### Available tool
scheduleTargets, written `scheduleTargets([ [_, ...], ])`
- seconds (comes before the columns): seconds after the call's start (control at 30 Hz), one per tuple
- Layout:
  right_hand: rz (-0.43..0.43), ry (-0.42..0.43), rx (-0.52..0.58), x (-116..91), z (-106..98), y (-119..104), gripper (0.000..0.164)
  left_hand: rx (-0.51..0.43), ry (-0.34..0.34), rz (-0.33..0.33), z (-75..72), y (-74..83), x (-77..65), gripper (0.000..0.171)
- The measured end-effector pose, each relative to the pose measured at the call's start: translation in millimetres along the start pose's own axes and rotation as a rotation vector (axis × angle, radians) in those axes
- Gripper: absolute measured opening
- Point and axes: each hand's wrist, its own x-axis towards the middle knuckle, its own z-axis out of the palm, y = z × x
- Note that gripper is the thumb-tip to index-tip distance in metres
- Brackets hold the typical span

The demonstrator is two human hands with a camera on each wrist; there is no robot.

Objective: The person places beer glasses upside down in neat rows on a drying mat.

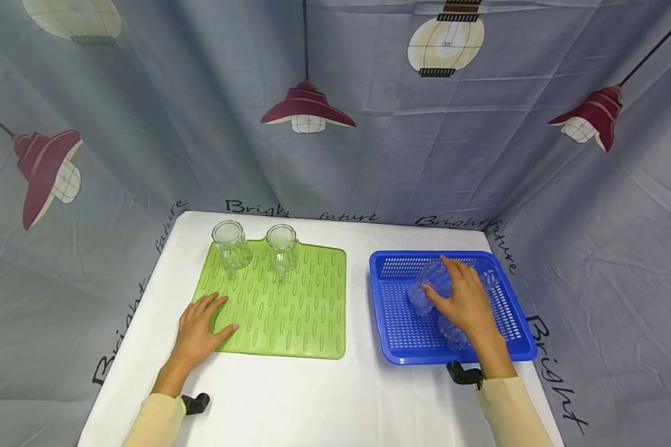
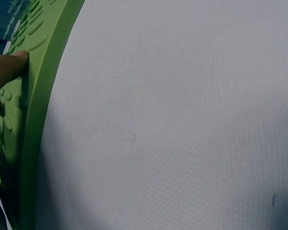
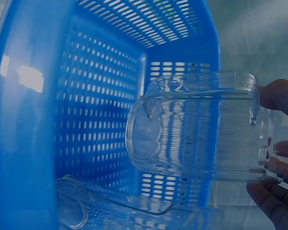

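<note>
Sleeves (image 1: 155, 422): pale yellow; mine enter at lower left and lower right of the head view.
White tabletop (image 1: 313, 403): spans the lower middle of the frame.
Left hand (image 1: 197, 330): lower left of centre; I rest it with fingers spread on the left edge of the green mat (image 1: 296, 316).
Right hand (image 1: 465, 301): right of the frame, above the blue basket (image 1: 419, 359); I pinch the held mug (image 3: 197, 129) near one end, thumb on one side, fingers on the other.
Held mug: clear glass with handle, centre of the right wrist view, within the basket outline; whether it touches the basket floor I cannot tell.
Second glass (image 1: 453, 333): basket, just below the held mug in the head view, partly behind my right hand.
Mat mugs (image 1: 282, 248): two, clear, side by side at the mat's upper left.
Curtain (image 1: 380, 167): grey-blue, lamp prints, upper frame.
</note>
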Motion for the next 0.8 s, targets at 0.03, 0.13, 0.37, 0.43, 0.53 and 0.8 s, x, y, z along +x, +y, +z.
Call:
scheduleTargets([
  [0.03,-0.006,0.007,0.001,-0.1,-0.7,-0.9,0.084,-0.001,-0.001,-0.002,0.1,0.2,0.1,0.079],
  [0.13,-0.028,0.027,0.007,-0.4,-2.8,-3.7,0.083,-0.007,0.001,-0.004,0.9,0.4,0.3,0.080],
  [0.37,-0.087,0.082,0.031,-1.2,-8.2,-12.1,0.082,-0.009,0.031,0.018,2.7,-0.3,0.2,0.079],
  [0.43,-0.096,0.093,0.034,-1.2,-10.4,-15.5,0.081,-0.009,0.033,0.018,3.0,-0.5,0.4,0.079],
  [0.53,-0.104,0.104,0.034,-1.1,-12.8,-19.6,0.081,-0.014,0.019,0.007,2.4,-0.6,0.6,0.079],
  [0.8,-0.115,0.112,0.035,-0.8,-18.2,-28.4,0.081,-0.005,0.003,-0.003,1.3,-0.8,1.4,0.080],
])
